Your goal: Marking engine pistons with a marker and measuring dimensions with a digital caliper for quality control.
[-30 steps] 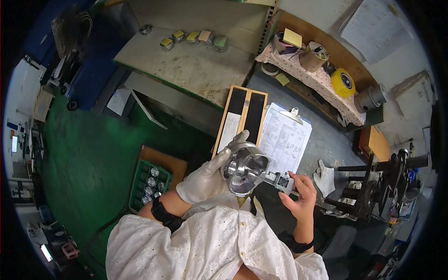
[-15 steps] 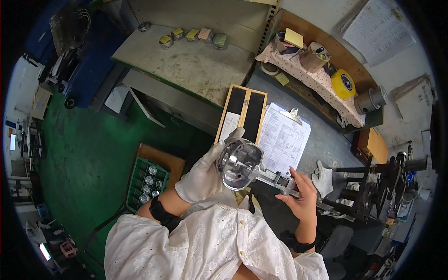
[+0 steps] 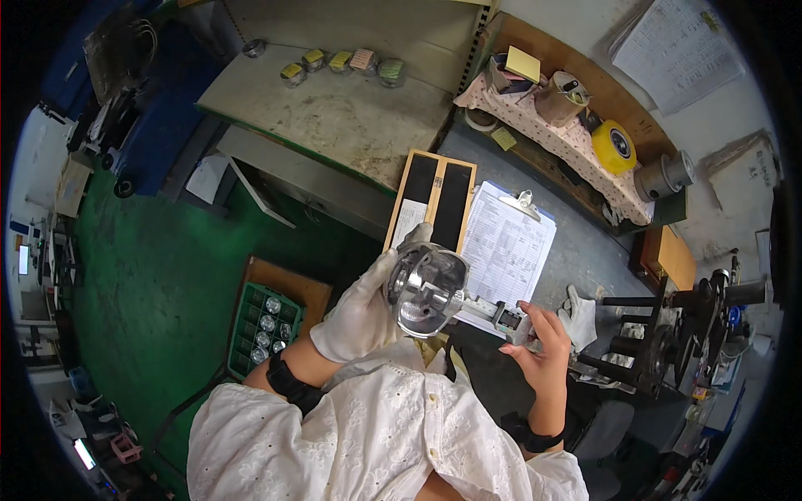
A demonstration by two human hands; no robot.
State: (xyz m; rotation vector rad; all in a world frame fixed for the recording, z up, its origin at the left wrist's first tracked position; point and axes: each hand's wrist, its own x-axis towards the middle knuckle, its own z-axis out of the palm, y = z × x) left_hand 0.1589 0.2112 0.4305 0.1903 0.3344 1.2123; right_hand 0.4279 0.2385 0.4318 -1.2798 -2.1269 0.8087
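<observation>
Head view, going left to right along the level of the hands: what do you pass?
Green crate of metal parts → gloved left hand → shiny metal piston → digital caliper → bare right hand → white glove lying on the bench → dark metal stand.

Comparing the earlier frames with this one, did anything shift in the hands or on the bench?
Little changed. The gloved left hand still grips the metal piston, which has drifted slightly left and up in the view, and the bare right hand still holds the digital caliper against it. Nothing was picked up or released. The clipboard, the wooden case and the green tray lie as before.
</observation>
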